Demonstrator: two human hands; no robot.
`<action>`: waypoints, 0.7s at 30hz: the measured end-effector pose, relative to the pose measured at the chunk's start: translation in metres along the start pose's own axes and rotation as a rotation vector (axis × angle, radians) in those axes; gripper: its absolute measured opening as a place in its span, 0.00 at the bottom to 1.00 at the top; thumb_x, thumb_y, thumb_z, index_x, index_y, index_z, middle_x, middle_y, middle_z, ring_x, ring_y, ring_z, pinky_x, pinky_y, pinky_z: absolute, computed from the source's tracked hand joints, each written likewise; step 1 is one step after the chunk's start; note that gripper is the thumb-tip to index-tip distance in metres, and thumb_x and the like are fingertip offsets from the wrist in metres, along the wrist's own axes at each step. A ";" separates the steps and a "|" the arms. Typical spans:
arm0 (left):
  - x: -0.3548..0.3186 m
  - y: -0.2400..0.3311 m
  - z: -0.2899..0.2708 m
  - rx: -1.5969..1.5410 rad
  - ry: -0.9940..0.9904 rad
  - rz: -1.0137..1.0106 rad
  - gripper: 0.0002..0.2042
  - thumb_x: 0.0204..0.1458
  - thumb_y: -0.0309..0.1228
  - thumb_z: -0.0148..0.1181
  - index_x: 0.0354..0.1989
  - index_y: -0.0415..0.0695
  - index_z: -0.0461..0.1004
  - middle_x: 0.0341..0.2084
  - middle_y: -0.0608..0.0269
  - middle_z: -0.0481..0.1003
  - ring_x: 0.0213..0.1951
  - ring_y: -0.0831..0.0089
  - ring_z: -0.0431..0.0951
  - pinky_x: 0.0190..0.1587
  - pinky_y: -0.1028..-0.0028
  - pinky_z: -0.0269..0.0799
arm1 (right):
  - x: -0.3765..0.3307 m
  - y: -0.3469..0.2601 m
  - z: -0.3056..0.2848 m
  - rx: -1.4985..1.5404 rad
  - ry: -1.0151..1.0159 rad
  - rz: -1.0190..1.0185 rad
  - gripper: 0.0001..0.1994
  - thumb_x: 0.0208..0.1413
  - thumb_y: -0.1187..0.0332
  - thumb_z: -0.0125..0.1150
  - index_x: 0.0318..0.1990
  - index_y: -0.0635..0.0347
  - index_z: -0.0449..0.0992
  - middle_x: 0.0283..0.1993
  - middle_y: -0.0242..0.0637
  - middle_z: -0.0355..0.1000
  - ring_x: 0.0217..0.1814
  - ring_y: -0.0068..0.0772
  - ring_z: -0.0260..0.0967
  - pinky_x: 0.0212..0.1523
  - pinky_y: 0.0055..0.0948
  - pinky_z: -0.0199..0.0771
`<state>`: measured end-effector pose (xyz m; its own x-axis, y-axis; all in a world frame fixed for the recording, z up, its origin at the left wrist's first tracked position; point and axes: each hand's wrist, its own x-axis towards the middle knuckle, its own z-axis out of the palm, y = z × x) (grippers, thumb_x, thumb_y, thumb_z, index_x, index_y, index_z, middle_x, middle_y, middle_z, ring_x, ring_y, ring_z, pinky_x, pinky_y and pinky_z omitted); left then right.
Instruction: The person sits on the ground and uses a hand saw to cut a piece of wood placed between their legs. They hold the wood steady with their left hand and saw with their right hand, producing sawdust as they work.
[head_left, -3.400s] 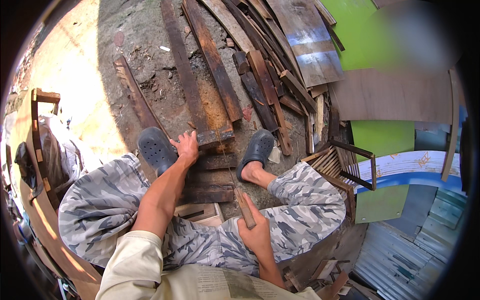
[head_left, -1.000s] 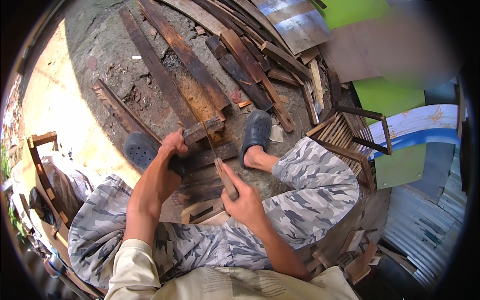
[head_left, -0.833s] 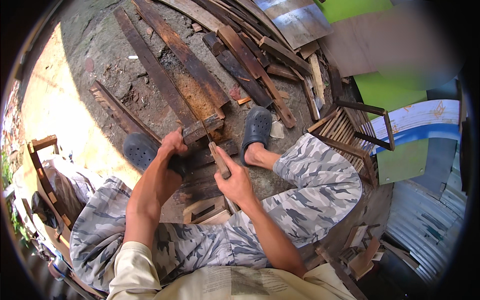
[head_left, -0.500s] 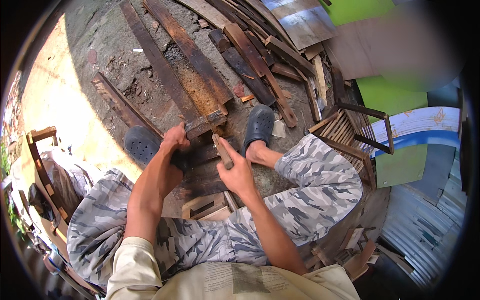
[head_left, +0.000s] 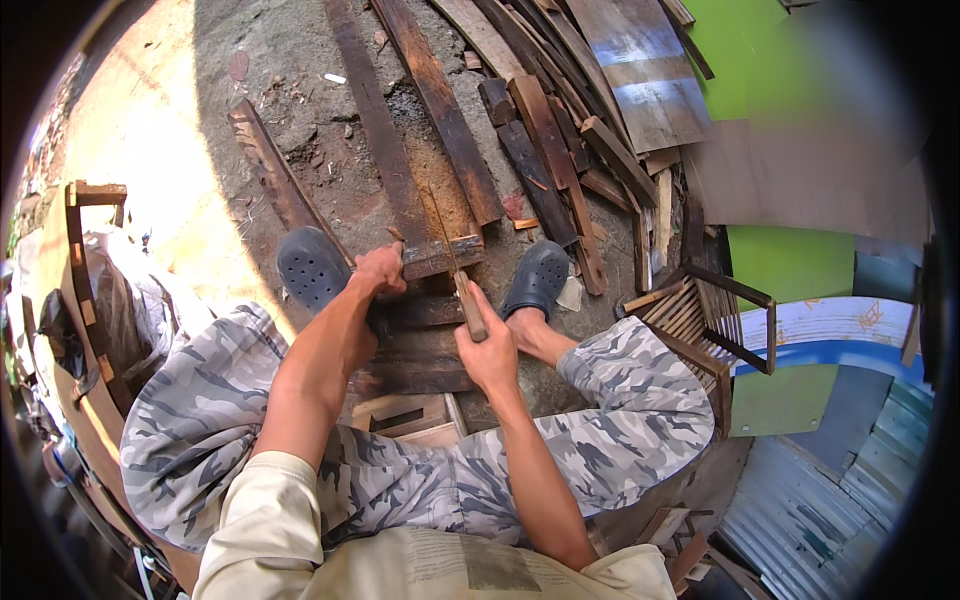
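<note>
My right hand (head_left: 490, 350) is closed around the wooden handle of a handsaw (head_left: 469, 305). Its thin blade, seen almost edge-on, runs forward across a short dark piece of wood (head_left: 430, 259), toward a patch of sawdust. At the left end of that piece, my left hand (head_left: 382, 270) grips it with the fingers bent; part of the grip is hidden. The piece lies crosswise over dark boards (head_left: 415, 375) between my feet. Just beyond it, two long weathered planks (head_left: 385, 150) stretch away over the ground.
A grey clog (head_left: 313, 268) is on my left foot, beside a split board (head_left: 275, 170). Another clog (head_left: 537, 280) is on the right. Stacked timber offcuts (head_left: 545, 130) lie far right. A small slatted wooden chair (head_left: 700, 310) stands by my right knee, and a wooden frame (head_left: 88, 290) at left.
The view has shifted, so the scene sits farther right and a little lower in part. More of the saw blade shows beyond the wood. Both hands keep their grips.
</note>
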<state>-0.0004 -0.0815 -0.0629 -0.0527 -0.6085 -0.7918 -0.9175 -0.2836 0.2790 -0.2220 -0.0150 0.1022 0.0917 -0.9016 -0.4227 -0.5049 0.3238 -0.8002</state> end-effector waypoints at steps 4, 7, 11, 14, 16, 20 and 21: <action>-0.010 -0.001 -0.002 -0.015 0.004 -0.009 0.28 0.41 0.30 0.65 0.55 0.44 0.68 0.53 0.49 0.77 0.57 0.47 0.76 0.57 0.42 0.68 | -0.111 -0.034 -0.051 0.044 -0.030 0.047 0.31 0.52 0.77 0.55 0.68 0.60 0.68 0.58 0.55 0.76 0.61 0.43 0.76 0.59 0.33 0.72; -0.008 -0.009 0.009 -0.059 0.072 -0.004 0.27 0.42 0.31 0.64 0.55 0.44 0.68 0.52 0.49 0.77 0.56 0.47 0.76 0.56 0.42 0.68 | -0.110 -0.041 -0.050 0.054 -0.034 0.067 0.31 0.51 0.78 0.55 0.67 0.64 0.68 0.59 0.54 0.76 0.62 0.41 0.74 0.61 0.32 0.71; 0.000 0.007 0.008 -0.016 0.101 0.037 0.27 0.40 0.32 0.63 0.54 0.46 0.68 0.50 0.50 0.77 0.55 0.47 0.76 0.54 0.42 0.68 | 0.011 0.014 0.003 0.111 0.040 -0.017 0.31 0.52 0.76 0.58 0.67 0.62 0.68 0.60 0.53 0.75 0.63 0.44 0.74 0.61 0.33 0.70; -0.007 -0.012 0.017 -0.010 0.082 0.003 0.27 0.40 0.32 0.63 0.54 0.46 0.68 0.50 0.51 0.77 0.56 0.47 0.76 0.54 0.42 0.69 | -0.040 -0.015 -0.009 -0.007 -0.031 0.052 0.31 0.52 0.78 0.57 0.67 0.64 0.68 0.60 0.54 0.75 0.63 0.43 0.74 0.61 0.32 0.71; -0.010 -0.006 0.011 0.006 0.085 0.005 0.27 0.40 0.32 0.63 0.54 0.46 0.68 0.50 0.50 0.77 0.56 0.48 0.76 0.54 0.42 0.69 | -0.101 -0.016 -0.033 -0.024 -0.010 -0.009 0.32 0.51 0.79 0.56 0.68 0.64 0.68 0.59 0.55 0.76 0.63 0.41 0.74 0.59 0.32 0.73; -0.014 -0.004 0.007 -0.013 0.094 -0.003 0.29 0.41 0.32 0.64 0.56 0.46 0.68 0.52 0.50 0.76 0.58 0.49 0.74 0.55 0.42 0.68 | -0.085 -0.006 -0.027 -0.072 0.071 -0.178 0.33 0.50 0.77 0.57 0.69 0.59 0.67 0.52 0.54 0.79 0.49 0.44 0.82 0.47 0.34 0.80; -0.012 -0.006 0.009 -0.012 0.107 -0.001 0.29 0.40 0.32 0.65 0.56 0.46 0.68 0.52 0.50 0.76 0.58 0.49 0.74 0.55 0.42 0.68 | -0.054 0.001 -0.012 -0.063 -0.002 0.065 0.33 0.50 0.76 0.57 0.68 0.61 0.67 0.54 0.54 0.78 0.53 0.42 0.80 0.51 0.34 0.78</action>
<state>0.0023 -0.0659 -0.0604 -0.0090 -0.6837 -0.7298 -0.9126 -0.2927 0.2855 -0.2375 0.0311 0.1293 0.0590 -0.8788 -0.4736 -0.5629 0.3625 -0.7428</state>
